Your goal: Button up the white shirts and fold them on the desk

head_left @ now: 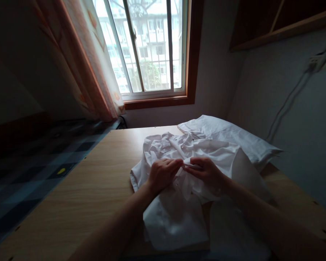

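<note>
A crumpled white shirt (176, 221) lies spread over the wooden table, part of it hanging toward the near edge. My left hand (164, 173) is closed on the cloth near the shirt's middle, fingers pinched together. Close beside it, my right hand (205, 170) pinches the same raised bit of fabric between thumb and fingers. The fingertips of both hands almost meet there. Whether a button sits between them is too small to make out.
Behind the shirt, a folded white cloth or pillow (222, 132) rests on the wooden table (97, 181) near the right wall. A checked bed cover (43, 181) lies along the left side. Beyond are a window (152, 47) and a curtain (78, 54); a cord hangs from a socket (315, 62).
</note>
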A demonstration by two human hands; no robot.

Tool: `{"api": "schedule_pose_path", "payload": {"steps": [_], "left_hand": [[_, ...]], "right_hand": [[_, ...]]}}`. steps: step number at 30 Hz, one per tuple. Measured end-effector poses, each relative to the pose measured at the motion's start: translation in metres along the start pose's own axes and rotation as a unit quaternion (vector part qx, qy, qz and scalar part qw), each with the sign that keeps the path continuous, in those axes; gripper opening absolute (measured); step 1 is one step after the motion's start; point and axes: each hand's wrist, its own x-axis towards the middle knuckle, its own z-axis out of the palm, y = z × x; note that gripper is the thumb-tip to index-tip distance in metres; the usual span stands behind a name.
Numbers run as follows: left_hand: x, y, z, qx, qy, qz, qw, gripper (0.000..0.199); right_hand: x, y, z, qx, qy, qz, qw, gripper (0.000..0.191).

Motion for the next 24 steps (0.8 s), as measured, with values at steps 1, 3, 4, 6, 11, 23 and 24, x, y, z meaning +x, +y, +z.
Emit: {"api": "schedule_pose_path", "payload": {"steps": [1, 3, 4, 6, 11, 23, 24], "left_hand": [[0.0, 0.001, 0.0, 0.001, -0.006, -0.004, 1.0, 0.02], [0.001, 0.003, 0.001, 0.003, -0.019, -0.014, 1.0, 0.021], [0.001, 0.003, 0.001, 0.004, -0.026, -0.021, 0.999, 0.021], [0.001, 0.005, 0.002, 0.008, -0.042, -0.039, 0.998, 0.021], [0.001, 0.009, 0.001, -0.006, -0.07, -0.093, 0.993, 0.025], [0.002, -0.004, 0.012, -0.432, -0.126, -0.299, 0.841, 0.039], [0.002, -0.004, 0.013, -0.441, -0.138, -0.301, 0.834, 0.04]], "right_hand": [[0.001, 0.0, -0.001, 0.012, 0.001, 0.006, 1.0, 0.045], [0.002, 0.0, -0.002, 0.05, 0.003, 0.025, 0.998, 0.048], [0.003, 0.0, -0.003, 0.072, 0.004, 0.036, 0.997, 0.049], [0.004, 0.001, -0.003, 0.106, 0.0, 0.049, 0.993, 0.051], [0.005, 0.005, -0.001, 0.12, -0.018, 0.05, 0.991, 0.052], [0.0, 0.005, 0.009, -0.087, 0.036, -0.092, 0.991, 0.017], [0.001, 0.005, 0.01, -0.09, 0.032, -0.097, 0.991, 0.013]]}}
